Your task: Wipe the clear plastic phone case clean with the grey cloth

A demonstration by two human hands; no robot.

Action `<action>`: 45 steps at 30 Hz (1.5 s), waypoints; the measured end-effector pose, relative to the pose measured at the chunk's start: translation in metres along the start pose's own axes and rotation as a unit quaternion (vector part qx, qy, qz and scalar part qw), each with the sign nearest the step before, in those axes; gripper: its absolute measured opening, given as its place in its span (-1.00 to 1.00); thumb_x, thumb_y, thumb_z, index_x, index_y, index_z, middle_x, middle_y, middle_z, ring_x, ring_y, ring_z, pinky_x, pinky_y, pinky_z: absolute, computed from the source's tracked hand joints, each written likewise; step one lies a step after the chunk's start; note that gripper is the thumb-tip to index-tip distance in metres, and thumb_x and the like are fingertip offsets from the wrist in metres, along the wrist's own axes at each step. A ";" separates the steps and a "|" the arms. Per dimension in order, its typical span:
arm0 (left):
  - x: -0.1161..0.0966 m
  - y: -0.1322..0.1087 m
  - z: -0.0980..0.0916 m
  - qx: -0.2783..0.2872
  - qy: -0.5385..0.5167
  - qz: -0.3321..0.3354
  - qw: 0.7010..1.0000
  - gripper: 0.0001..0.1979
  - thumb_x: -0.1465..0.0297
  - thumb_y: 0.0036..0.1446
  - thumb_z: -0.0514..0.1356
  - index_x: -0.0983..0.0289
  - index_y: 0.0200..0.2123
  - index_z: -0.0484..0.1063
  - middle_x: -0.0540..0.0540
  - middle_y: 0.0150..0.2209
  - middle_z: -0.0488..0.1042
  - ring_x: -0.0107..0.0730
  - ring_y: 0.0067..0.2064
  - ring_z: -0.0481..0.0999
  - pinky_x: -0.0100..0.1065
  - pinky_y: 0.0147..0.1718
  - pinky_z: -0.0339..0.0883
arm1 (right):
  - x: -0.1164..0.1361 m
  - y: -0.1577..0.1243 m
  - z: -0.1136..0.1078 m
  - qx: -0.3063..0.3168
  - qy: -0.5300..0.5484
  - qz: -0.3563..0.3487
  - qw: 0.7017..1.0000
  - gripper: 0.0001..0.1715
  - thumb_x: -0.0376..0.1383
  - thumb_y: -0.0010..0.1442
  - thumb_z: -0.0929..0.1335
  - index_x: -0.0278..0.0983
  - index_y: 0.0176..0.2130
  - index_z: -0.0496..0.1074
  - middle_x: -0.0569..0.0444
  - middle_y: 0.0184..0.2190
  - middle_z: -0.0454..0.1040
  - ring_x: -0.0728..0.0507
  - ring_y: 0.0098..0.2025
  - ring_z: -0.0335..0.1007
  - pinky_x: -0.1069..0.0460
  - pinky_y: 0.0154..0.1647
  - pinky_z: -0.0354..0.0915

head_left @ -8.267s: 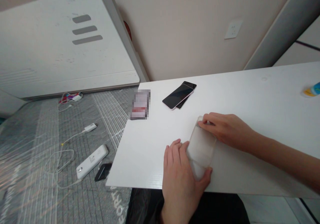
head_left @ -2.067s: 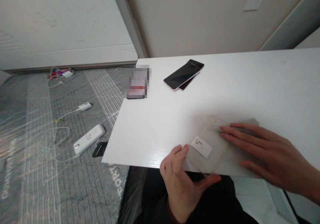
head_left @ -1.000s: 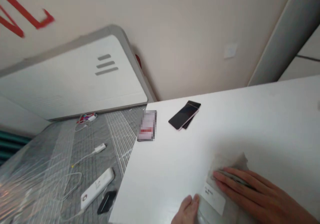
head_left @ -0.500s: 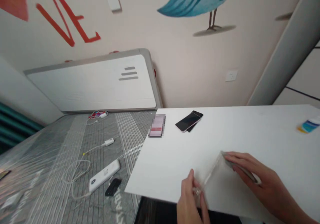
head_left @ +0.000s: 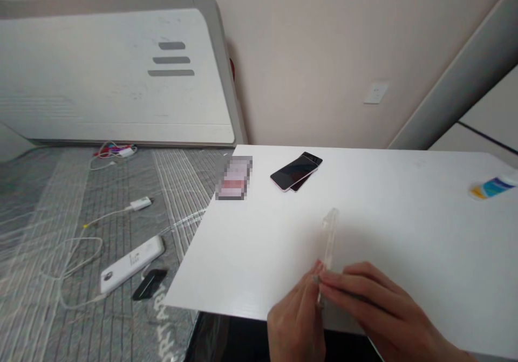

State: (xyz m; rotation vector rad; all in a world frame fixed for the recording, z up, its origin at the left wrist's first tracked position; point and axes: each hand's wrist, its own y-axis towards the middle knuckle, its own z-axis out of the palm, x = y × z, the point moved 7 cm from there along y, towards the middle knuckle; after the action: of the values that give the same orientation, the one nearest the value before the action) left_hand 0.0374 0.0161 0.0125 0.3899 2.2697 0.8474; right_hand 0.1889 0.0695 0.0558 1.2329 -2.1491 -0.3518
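A clear, see-through piece, which looks like a phone case (head_left: 331,238), stands nearly edge-on above the white table near its front edge. My left hand (head_left: 297,319) is closed around its lower end. From the right, my right hand (head_left: 380,308) brings its closed fingertips against the near edge of the case. A tiny greyish bit shows at those fingertips, but what it belongs to is hidden. Further back on the table lie two dark phones (head_left: 294,172), one partly on top of the other.
The white table (head_left: 404,205) holds a blurred-out pinkish item (head_left: 234,177) at its left edge and a blue-and-yellow bottle (head_left: 493,188) at right. On the plastic-covered bed to the left lie a white power bank (head_left: 131,265), a small black device (head_left: 149,285) and white cables.
My view has tilted down. The case has turned from slanting to nearly straight away from me. My right hand has moved from its far end to the near end, beside my left.
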 end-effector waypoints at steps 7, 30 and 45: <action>-0.001 -0.001 0.000 -0.011 0.045 0.054 0.997 -0.60 0.64 0.45 -0.03 0.39 0.15 0.53 0.20 -0.01 0.74 -0.38 0.01 0.76 -0.55 0.10 0.52 | -0.003 0.007 -0.008 -0.002 -0.037 -0.052 0.998 -0.38 -0.32 0.49 0.30 -0.05 0.45 0.35 0.14 0.12 0.71 -0.15 -0.01 0.68 0.06 0.03 0.65; 0.007 -0.009 0.004 0.114 0.135 -0.099 0.979 -0.10 0.26 0.10 0.47 0.35 0.42 0.21 0.29 0.20 0.57 0.03 0.14 0.59 -0.02 0.10 0.58 | -0.076 0.019 -0.016 0.088 -0.063 0.131 0.985 -0.72 -0.38 0.37 0.34 -0.17 -0.01 0.59 -0.03 -0.08 0.67 -0.24 -0.10 0.67 -0.14 -0.06 0.63; 0.016 -0.007 0.005 0.109 0.093 -0.173 0.974 0.29 0.22 -0.29 0.73 0.23 0.44 0.15 0.20 0.13 0.61 -0.03 0.03 0.62 -0.11 -0.03 0.60 | -0.031 0.018 0.029 0.110 0.023 0.072 0.991 -0.75 -0.43 0.42 0.33 -0.20 0.00 0.55 0.04 -0.10 0.70 -0.13 -0.09 0.67 0.00 -0.05 0.62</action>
State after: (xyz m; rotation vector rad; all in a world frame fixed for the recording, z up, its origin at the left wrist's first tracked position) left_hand 0.0293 0.0205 -0.0030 0.0047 2.5133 0.4735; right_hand 0.1697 0.1034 0.0305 1.1813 -2.2668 -0.0256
